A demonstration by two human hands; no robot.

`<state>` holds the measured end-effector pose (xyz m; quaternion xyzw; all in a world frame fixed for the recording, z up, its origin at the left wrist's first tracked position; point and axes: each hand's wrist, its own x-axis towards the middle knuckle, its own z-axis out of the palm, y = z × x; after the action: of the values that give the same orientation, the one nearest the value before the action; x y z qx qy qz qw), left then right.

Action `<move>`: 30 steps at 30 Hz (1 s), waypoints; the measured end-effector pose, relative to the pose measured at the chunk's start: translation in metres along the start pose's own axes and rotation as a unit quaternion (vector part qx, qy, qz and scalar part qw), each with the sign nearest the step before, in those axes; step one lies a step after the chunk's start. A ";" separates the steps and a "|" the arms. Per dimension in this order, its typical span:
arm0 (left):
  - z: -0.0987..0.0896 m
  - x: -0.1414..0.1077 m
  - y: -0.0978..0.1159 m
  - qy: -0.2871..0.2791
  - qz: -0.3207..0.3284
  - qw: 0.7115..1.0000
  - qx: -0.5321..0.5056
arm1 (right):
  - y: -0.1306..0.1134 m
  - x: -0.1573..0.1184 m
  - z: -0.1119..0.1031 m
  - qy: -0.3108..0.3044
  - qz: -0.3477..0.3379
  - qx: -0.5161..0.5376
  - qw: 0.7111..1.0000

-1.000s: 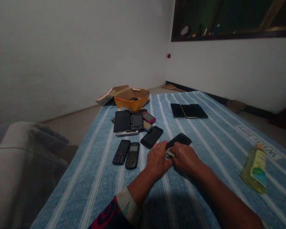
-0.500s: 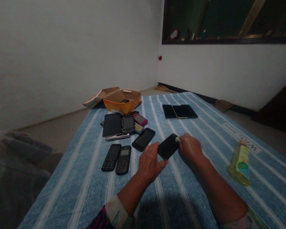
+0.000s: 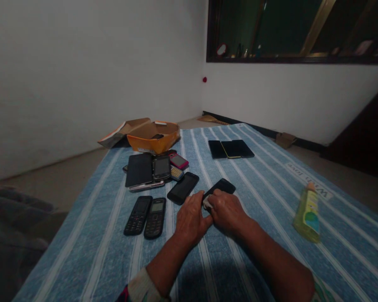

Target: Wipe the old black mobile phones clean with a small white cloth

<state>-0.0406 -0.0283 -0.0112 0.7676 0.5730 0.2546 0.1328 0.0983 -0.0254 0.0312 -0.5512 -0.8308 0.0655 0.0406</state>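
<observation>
2 hands sit close together: the left hand (image 3: 190,220), whose hold I cannot tell, and the right hand (image 3: 225,209), pinching a white wad (image 3: 207,203). Just ahead, partly under the right hand, which is nearer, a black phone (image 3: 225,185) lies on striped cloth (image 3: 97,209), long axis slanting away rightward; beyond, leftward, stands an orange box (image 3: 156,145)

Pale left cuff (image 3: 145,286), patterned right sleeve (image 3: 321,291)
</observation>
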 end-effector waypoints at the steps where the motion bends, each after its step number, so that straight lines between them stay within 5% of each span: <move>1: 0.001 0.000 -0.001 0.002 0.002 1.000 0.001 | 0.000 0.000 0.000 -0.001 -0.004 0.001 1.000; 11: 0.000 0.002 -0.002 0.007 -0.001 1.000 -0.001 | -0.011 0.014 0.006 0.039 -0.007 -0.008 0.999; 17: 0.001 0.002 -0.002 0.013 -0.012 1.000 -0.007 | -0.009 0.008 -0.003 -0.016 -0.020 -0.002 1.000; 24: 0.004 0.002 -0.006 0.023 0.003 1.000 -0.007 | -0.018 0.016 0.005 0.048 0.000 0.000 0.999; 30: 0.004 0.003 -0.004 0.015 -0.010 1.000 0.010 | -0.011 0.015 0.000 0.013 0.006 0.021 1.000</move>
<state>-0.0412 -0.0241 -0.0162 0.7595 0.5849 0.2588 0.1185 0.0827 -0.0162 0.0332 -0.5557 -0.8255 0.0762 0.0631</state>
